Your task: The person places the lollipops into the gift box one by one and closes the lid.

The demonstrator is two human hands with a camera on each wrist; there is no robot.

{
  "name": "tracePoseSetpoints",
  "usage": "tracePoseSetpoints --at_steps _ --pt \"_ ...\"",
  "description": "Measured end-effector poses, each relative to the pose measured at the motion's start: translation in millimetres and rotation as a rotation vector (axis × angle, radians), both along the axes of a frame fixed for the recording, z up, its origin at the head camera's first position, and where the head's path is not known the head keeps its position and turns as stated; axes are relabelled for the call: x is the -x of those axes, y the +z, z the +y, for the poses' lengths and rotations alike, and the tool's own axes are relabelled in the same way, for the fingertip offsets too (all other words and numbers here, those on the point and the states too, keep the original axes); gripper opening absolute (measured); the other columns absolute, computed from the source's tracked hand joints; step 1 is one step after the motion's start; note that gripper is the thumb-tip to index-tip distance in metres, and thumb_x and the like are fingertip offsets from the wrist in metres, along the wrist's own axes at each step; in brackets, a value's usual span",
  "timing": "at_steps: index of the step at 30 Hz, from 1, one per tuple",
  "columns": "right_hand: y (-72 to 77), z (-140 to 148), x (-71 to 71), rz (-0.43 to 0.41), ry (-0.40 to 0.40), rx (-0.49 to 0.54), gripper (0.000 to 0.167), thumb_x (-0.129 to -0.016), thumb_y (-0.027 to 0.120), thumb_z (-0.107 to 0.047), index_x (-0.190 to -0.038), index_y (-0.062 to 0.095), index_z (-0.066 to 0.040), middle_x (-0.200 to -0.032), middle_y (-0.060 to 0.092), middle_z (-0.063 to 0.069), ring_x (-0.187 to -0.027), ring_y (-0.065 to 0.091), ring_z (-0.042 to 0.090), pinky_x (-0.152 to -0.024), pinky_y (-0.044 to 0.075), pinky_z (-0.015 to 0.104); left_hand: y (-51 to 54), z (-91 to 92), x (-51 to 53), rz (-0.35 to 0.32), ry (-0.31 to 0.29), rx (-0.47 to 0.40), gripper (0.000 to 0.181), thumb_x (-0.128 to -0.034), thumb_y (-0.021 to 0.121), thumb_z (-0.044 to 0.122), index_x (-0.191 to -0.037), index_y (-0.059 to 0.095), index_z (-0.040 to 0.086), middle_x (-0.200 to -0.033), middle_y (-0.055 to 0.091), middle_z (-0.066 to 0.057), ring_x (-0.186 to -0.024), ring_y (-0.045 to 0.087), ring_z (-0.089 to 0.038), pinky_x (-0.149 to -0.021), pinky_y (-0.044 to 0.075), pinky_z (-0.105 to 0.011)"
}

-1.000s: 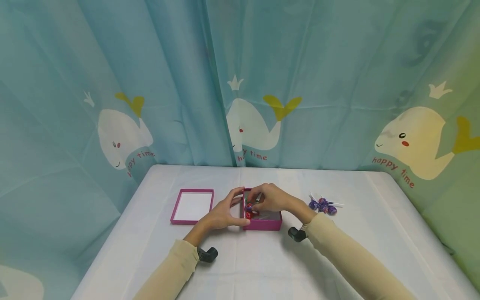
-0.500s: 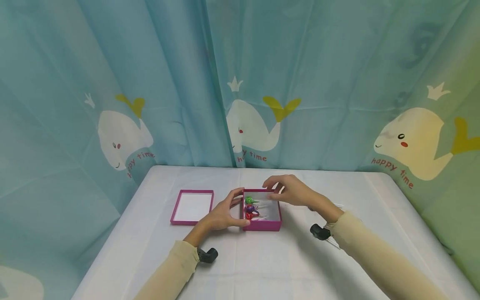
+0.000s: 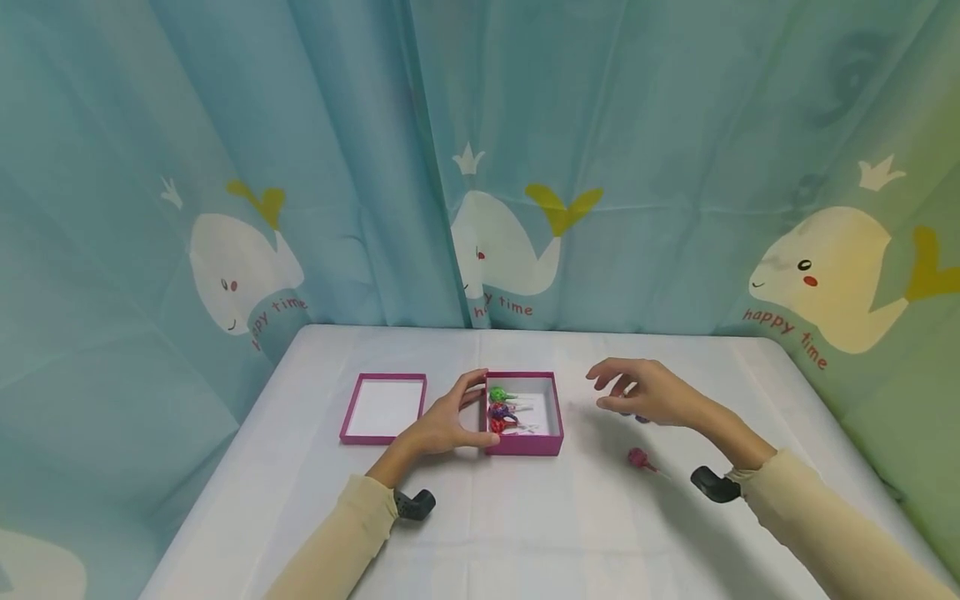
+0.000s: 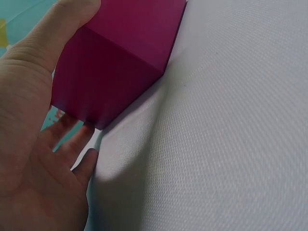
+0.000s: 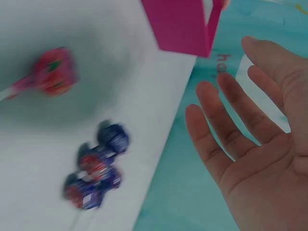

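Note:
My left hand (image 3: 438, 429) grips the left side of an open-topped magenta box (image 3: 525, 447), its thumb on the front corner and its fingers behind the left wall. Inside lie a green lollipop (image 3: 498, 394), a purple one (image 3: 502, 412) and a red one (image 3: 500, 426), sticks pointing right. Right of the box, my right hand (image 3: 648, 393) hovers over the table with nothing in it, fingers loosely bent. A pink lollipop (image 3: 637, 457) lies on the cloth in front of it. Several purple-wrapped lollipops (image 5: 96, 168) show in the right wrist view, mostly hidden under the hand in the head view.
A magenta-rimmed lid (image 3: 367, 440) with a white inside lies left of my left hand. White cloth covers the table (image 3: 540, 533). A blue curtain (image 3: 360, 167) printed with whales hangs behind the table's back edge.
My right hand has left the box and moved right, above the loose lollipops. The green, purple and red lollipops now show in the box. My left hand stays on the box.

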State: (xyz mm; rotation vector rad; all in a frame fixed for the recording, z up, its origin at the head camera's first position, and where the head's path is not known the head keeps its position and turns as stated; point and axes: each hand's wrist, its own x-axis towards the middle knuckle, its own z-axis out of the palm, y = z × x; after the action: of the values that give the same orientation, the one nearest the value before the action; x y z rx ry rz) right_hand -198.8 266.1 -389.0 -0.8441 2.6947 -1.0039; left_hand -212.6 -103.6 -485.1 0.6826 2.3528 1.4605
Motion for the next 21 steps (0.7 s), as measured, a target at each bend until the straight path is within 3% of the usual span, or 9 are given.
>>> tracePoseSetpoints --at_steps 9,15,21 --pt "-31.4 37.3 -24.8 0.023 0.011 -0.015 0.031 -0.09 0.078 -0.005 -0.12 0.07 -0.01 -0.105 0.072 0.006 -0.081 0.065 0.008 -0.07 0.056 0.026 -2.8 -0.1 0.9 0.005 0.002 0.003 0.112 -0.0784 0.091 0.034 -0.164 0.019 0.023 -0.168 0.025 -0.001 -0.151 0.034 -0.022 -0.123 0.025 -0.049" --pt "-49.9 50.3 -36.9 -0.047 0.024 0.037 0.035 -0.091 0.078 -0.01 -0.124 0.066 -0.005 -0.108 0.072 0.011 -0.083 0.069 0.009 -0.071 0.059 0.028 -1.9 -0.5 0.8 -0.01 0.006 0.008 0.112 -0.078 0.091 0.036 -0.164 0.019 0.025 -0.168 0.024 0.0 -0.152 0.033 -0.021 -0.123 0.026 -0.048" --pt "-64.2 54.0 -43.6 -0.074 -0.017 0.061 0.036 -0.092 0.079 -0.021 -0.123 0.067 -0.009 -0.103 0.071 0.004 -0.08 0.069 0.009 -0.07 0.058 0.027 -1.3 -0.5 0.7 -0.011 0.001 0.006 0.113 -0.0779 0.091 0.037 -0.164 0.019 0.023 -0.168 0.024 0.0 -0.152 0.033 -0.022 -0.123 0.027 -0.049"
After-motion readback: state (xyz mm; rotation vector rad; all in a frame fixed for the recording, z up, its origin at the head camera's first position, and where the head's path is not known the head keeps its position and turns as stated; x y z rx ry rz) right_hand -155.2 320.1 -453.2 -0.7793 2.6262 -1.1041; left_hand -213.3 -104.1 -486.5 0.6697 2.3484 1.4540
